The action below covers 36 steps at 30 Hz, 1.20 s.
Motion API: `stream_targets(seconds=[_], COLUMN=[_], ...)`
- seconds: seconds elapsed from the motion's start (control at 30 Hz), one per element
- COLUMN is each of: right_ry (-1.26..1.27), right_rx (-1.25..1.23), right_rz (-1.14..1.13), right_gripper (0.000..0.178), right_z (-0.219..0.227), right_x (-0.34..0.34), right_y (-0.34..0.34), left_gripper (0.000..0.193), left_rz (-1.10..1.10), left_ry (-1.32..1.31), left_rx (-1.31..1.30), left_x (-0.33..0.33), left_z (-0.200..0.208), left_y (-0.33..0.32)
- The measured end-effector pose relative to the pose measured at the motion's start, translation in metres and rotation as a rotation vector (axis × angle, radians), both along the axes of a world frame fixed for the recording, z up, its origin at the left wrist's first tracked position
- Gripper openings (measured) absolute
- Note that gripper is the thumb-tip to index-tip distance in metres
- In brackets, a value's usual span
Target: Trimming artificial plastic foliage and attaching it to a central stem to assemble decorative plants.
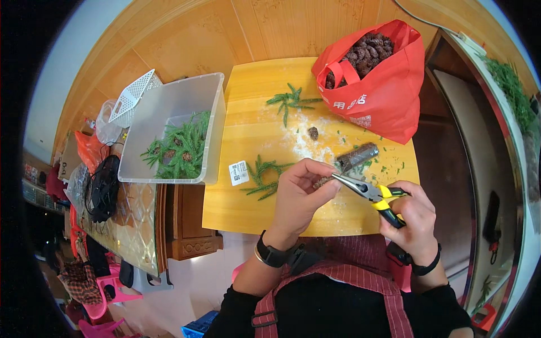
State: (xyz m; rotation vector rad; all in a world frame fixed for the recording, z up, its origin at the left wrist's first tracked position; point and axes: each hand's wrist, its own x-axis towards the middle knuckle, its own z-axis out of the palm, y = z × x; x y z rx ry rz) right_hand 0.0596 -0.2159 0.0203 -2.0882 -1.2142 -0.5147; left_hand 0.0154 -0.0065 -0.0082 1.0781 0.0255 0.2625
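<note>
Pinching a rough brown pinecone [322,182], left fingers [309,168] beside right fingers [416,192] curled round tapered, yellow-and-black pliers [372,194]

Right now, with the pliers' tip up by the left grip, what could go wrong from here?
The pliers in the right grip point at the left grip, so a slip might nip its fingers. The small brown piece, mostly hidden there, could drop if the hold loosens. The dark cylinder lies on its side just beyond the pliers and might roll if knocked.
</note>
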Motion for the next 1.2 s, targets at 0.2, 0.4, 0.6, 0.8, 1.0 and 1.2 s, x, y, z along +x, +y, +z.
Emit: stream_targets(seconds=[0.2,0.4,0.6,0.8,1.0,1.2], right_ry=[0.278,0.854,1.061,0.802,0.659,0.673], right_rx=[0.094,0.218,0.346,0.226,0.291,0.266], right_rz=[-0.006,0.075,0.212,0.096,0.050,0.058], right_gripper=[0.019,0.016,0.015,0.019,0.019,0.017], right_z=[-0.002,-0.015,-0.016,-0.015,-0.023,-0.028], right_x=[0.001,-0.004,-0.005,-0.008,-0.012,-0.010], right_y=[-0.013,-0.019,-0.009,-0.012,-0.006,-0.009], left_gripper=[0.015,0.014,0.014,0.013,0.012,0.015], left_rz=[-0.140,-0.186,-0.224,-0.190,-0.234,-0.255], left_ry=[0.001,0.001,-0.023,-0.004,-0.004,-0.009], left_rx=[-0.207,-0.225,-0.231,-0.221,-0.480,-0.529], left_x=[0.000,-0.002,0.000,-0.002,0.002,0.002], left_z=[-0.001,0.006,0.005,0.013,0.000,-0.002], left_y=[0.001,0.000,-0.001,-0.006,-0.006,-0.007])
